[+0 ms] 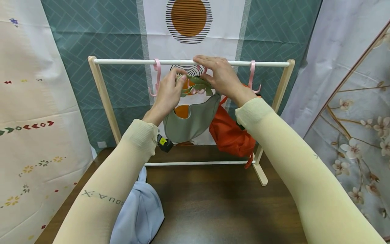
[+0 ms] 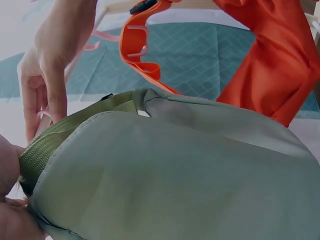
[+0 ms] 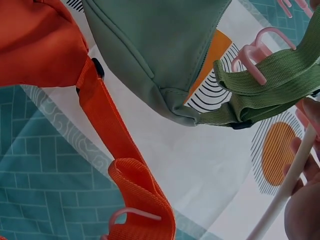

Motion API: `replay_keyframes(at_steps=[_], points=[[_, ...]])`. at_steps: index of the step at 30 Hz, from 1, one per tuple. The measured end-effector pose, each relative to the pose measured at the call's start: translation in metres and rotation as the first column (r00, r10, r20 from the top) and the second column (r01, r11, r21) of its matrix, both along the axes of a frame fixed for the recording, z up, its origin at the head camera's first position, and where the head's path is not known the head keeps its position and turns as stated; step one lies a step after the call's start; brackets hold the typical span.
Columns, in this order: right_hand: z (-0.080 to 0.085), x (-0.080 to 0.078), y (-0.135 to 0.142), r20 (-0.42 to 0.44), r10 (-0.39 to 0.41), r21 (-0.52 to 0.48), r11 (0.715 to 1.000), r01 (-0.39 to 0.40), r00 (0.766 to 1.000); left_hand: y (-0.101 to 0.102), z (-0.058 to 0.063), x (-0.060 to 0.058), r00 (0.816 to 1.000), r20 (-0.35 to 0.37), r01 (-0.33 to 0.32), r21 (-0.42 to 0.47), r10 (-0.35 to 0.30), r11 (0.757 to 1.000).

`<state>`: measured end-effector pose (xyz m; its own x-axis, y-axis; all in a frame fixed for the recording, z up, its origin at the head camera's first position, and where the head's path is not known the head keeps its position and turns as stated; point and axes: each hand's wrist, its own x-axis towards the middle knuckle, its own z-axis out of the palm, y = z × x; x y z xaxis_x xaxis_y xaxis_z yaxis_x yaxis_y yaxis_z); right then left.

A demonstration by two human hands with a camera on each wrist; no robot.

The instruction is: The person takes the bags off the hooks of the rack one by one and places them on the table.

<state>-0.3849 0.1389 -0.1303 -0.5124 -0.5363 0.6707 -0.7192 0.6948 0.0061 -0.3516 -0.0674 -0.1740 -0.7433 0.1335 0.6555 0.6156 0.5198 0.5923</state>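
A sage-green zipped bag (image 1: 190, 122) hangs below the white rail (image 1: 128, 61) of a small garment rack. My left hand (image 1: 169, 89) pinches its green webbing strap (image 3: 280, 82) between thumb and fingers. In the right wrist view, the folded strap lies over the prongs of the middle pink hook (image 3: 255, 52). My right hand (image 1: 223, 76) is up at the rail, fingers over the top and thumb beneath, gripping around the upper part of this hook. Part of the hook is hidden behind the hand and strap.
An orange-red bag (image 1: 228, 132) hangs by its strap (image 3: 117, 130) from the right pink hook (image 1: 252, 73). Another pink hook (image 1: 157, 67) is on the rail at left. A light blue fabric item (image 1: 140, 206) lies on the dark wooden table (image 1: 219, 203). Patterned curtains surround the rack.
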Motion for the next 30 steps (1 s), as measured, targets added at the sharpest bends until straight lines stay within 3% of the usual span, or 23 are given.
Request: replay_keyframes(at_steps=[7,15,30], points=[[0.003,0.001,0.000,0.019,-0.003,0.008,1.000,0.003,1.000,-0.001,0.000,0.003,0.995,-0.102,0.004,-0.035,-0.007,0.999],[0.004,0.002,0.000,0.033,-0.006,0.011,1.000,0.005,0.999,-0.004,0.005,0.011,0.977,-0.215,-0.014,-0.074,-0.002,0.997],[0.008,0.005,0.001,0.116,-0.041,0.042,0.998,0.036,0.992,-0.016,0.015,0.032,0.979,-0.204,-0.003,-0.114,-0.020,0.993]])
